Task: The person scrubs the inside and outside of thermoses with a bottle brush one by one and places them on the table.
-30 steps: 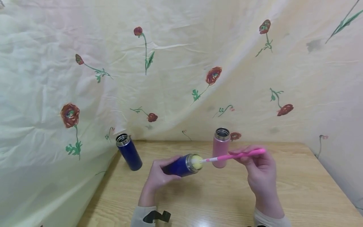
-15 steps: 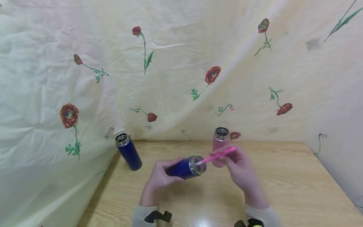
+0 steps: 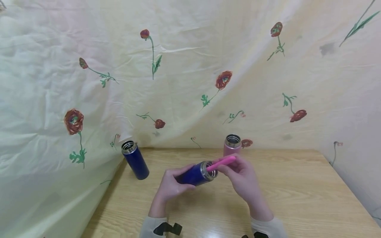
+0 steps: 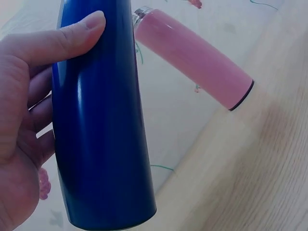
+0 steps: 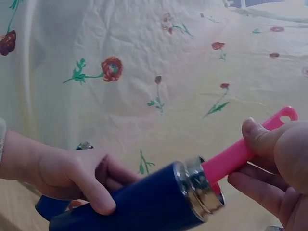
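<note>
My left hand grips a blue metal bottle, tilted with its open steel mouth toward the right. In the left wrist view the thumb lies across the blue bottle. My right hand pinches the pink handle of a bottle brush between thumb and fingers. The brush's head is hidden inside the bottle; in the right wrist view only the pink handle, with a hole at its end, sticks out of the steel neck.
A second blue bottle stands uncapped at the left of the wooden table. Behind my right hand stands an uncapped pink bottle, partly hidden by it. A flower-patterned cloth hangs along the table's back and left.
My right hand has moved left, pushing the brush from the bottle's mouth deep inside; its yellow sponge head and white shaft have gone out of sight. The left hand has shifted slightly right.
</note>
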`<move>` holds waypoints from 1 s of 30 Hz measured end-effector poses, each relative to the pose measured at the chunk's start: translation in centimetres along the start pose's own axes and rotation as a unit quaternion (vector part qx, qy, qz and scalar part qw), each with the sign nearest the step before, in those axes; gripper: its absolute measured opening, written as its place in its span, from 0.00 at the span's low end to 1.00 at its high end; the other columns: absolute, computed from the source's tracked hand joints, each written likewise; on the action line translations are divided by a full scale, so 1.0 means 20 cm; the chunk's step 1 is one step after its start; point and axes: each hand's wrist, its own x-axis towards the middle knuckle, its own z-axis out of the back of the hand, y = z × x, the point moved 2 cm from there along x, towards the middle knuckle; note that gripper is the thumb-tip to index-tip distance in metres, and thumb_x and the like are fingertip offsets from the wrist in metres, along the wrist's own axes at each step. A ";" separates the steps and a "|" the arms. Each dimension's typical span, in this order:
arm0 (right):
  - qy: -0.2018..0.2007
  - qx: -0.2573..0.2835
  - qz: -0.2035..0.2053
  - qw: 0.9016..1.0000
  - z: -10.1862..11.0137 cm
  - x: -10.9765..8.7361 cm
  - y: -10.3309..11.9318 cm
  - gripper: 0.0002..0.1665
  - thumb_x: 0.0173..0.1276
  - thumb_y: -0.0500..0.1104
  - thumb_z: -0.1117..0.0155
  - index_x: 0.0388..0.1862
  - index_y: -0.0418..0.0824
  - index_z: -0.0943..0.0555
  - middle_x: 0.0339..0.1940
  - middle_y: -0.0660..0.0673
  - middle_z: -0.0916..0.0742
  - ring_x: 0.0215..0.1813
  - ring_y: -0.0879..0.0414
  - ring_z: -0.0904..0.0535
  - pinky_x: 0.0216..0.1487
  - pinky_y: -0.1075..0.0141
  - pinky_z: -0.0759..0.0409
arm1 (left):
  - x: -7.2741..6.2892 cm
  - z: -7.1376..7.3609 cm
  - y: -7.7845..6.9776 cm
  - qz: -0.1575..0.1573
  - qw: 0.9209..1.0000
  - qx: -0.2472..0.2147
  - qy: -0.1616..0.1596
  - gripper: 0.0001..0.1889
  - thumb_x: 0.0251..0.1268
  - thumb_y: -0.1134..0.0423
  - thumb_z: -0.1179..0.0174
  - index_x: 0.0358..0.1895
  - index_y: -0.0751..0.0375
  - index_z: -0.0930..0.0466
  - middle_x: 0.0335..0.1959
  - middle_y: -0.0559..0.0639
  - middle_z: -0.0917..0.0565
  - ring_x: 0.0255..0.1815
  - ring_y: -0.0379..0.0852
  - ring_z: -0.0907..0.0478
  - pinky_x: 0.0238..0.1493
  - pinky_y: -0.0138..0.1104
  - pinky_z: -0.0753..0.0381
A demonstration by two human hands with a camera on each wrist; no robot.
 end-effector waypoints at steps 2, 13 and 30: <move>-0.015 -0.002 -0.015 1.000 -0.01 0.00 0.00 0.08 0.69 0.33 0.25 0.46 0.36 0.13 0.45 0.43 0.07 0.42 0.53 0.09 0.45 0.64 0.10 | 0.00 0.00 0.00 0.010 1.000 0.002 -0.006 0.38 0.44 0.67 0.12 0.66 0.53 0.13 0.59 0.47 0.12 0.62 0.52 0.14 0.68 0.43 0.21; -0.213 0.007 -0.093 0.973 0.00 -0.01 0.03 0.11 0.67 0.34 0.21 0.44 0.29 0.13 0.33 0.46 0.08 0.33 0.55 0.10 0.35 0.62 0.09 | 0.01 -0.02 -0.01 0.026 0.999 0.002 -0.022 0.39 0.43 0.69 0.12 0.66 0.49 0.12 0.61 0.46 0.13 0.65 0.53 0.16 0.70 0.52 0.23; -0.192 0.112 0.070 0.972 0.13 -0.04 0.15 0.07 0.72 0.20 0.36 0.46 0.15 0.23 0.39 0.40 0.09 0.42 0.53 0.09 0.47 0.59 0.10 | 0.00 -0.01 0.00 0.006 1.000 0.009 -0.017 0.39 0.45 0.69 0.13 0.67 0.53 0.14 0.63 0.45 0.14 0.66 0.52 0.18 0.72 0.48 0.24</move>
